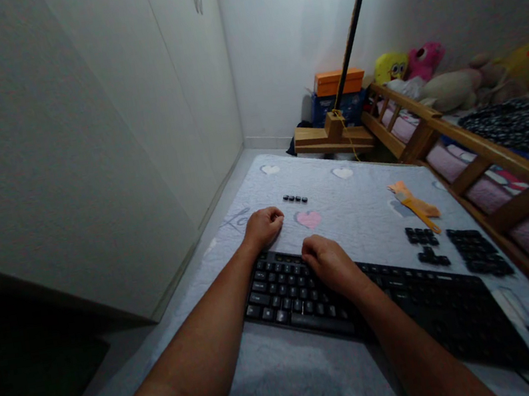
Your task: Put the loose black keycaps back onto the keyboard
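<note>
A black keyboard (309, 315) lies across the cloth-covered table, its left part fitted with keys and its right part showing bare sockets. My right hand (330, 264) is over the keyboard's top rows, fingers pinched together and pointing down; whatever they grip is hidden. Just beyond the keyboard's upper left corner, my left hand (264, 226) rests with its fingers curled in, and its palm side cannot be seen. A short row of loose black keycaps (295, 199) sits on the cloth ahead of my left hand.
More loose keycaps (476, 250) lie in groups at the right, near an orange cloth (399, 189) and a yellow-orange tool (422, 212). A wooden bed rail (490, 150) borders the right side. White cabinets (141, 97) stand left. A lamp-like pole (352, 28) rises behind the table (310, 167).
</note>
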The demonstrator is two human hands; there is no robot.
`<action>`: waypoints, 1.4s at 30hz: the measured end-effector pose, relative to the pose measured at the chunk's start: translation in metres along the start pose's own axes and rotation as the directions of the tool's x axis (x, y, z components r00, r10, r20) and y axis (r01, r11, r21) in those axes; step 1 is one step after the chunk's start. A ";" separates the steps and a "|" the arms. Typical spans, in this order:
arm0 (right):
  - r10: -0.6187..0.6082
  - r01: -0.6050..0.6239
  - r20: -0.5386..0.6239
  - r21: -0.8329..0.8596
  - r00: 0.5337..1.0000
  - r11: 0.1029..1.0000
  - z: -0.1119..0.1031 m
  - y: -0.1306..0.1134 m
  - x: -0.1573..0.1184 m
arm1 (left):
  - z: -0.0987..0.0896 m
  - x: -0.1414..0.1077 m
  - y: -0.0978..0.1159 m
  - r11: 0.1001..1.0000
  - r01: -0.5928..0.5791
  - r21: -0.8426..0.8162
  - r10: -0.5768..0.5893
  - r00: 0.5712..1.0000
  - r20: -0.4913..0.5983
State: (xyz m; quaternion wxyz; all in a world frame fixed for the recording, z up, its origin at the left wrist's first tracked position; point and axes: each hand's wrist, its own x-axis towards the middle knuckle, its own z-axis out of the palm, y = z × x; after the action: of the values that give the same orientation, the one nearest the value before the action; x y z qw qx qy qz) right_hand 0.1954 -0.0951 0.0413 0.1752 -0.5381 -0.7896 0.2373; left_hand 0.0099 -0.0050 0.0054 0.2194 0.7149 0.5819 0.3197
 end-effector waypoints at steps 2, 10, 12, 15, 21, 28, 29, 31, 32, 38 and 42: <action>-0.007 0.007 -0.001 -0.008 1.000 1.000 0.001 0.001 0.000 | 0.001 0.001 -0.001 1.000 -0.005 0.002 0.005 1.000 0.000; -0.029 0.028 -0.012 -0.036 1.000 0.999 0.005 0.005 0.001 | 0.001 0.000 -0.002 1.000 -0.005 -0.010 0.005 1.000 -0.002; -0.025 0.025 -0.008 -0.038 1.000 0.999 0.005 0.005 0.001 | 0.001 0.000 -0.001 1.000 0.000 -0.007 0.000 1.000 -0.002; -0.024 0.024 -0.002 -0.050 1.000 0.998 0.005 0.005 0.001 | 0.000 0.000 0.000 1.000 0.000 -0.003 0.000 1.000 0.000; -0.024 0.024 0.011 -0.070 1.000 0.997 0.002 0.005 0.001 | 0.000 0.000 0.000 1.000 -0.003 -0.012 0.003 1.000 -0.002; 0.018 -0.013 0.109 -0.047 0.994 0.999 -0.016 0.005 0.006 | 0.002 0.001 -0.002 1.000 0.010 -0.007 -0.010 1.000 0.000; 0.014 -0.009 0.117 -0.043 0.993 0.999 -0.020 0.006 0.008 | 0.002 0.001 -0.002 1.000 0.008 -0.008 -0.008 1.000 0.001; 0.005 -0.001 0.110 -0.041 0.994 0.999 -0.028 0.011 0.015 | 0.002 0.001 -0.001 1.000 0.002 -0.011 -0.002 1.000 0.003; 0.003 0.000 0.092 -0.037 0.996 0.999 -0.031 0.015 0.020 | 0.002 0.001 -0.001 1.000 0.000 -0.011 0.000 1.000 0.003; 0.097 -0.085 -0.127 0.099 0.987 0.991 -0.036 0.049 0.057 | 0.001 0.000 0.000 1.000 0.007 -0.014 -0.007 1.000 0.007; 0.182 -0.155 -0.230 0.131 0.956 0.979 -0.032 0.069 0.078 | -0.001 0.000 0.002 1.000 0.011 -0.011 -0.011 1.000 0.008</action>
State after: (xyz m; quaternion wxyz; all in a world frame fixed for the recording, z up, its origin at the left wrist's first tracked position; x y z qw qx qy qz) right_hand 0.2368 0.0047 0.0303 0.2787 -0.6176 -0.6992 0.2282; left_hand 0.0107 -0.0058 0.0070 0.2272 0.7117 0.5833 0.3189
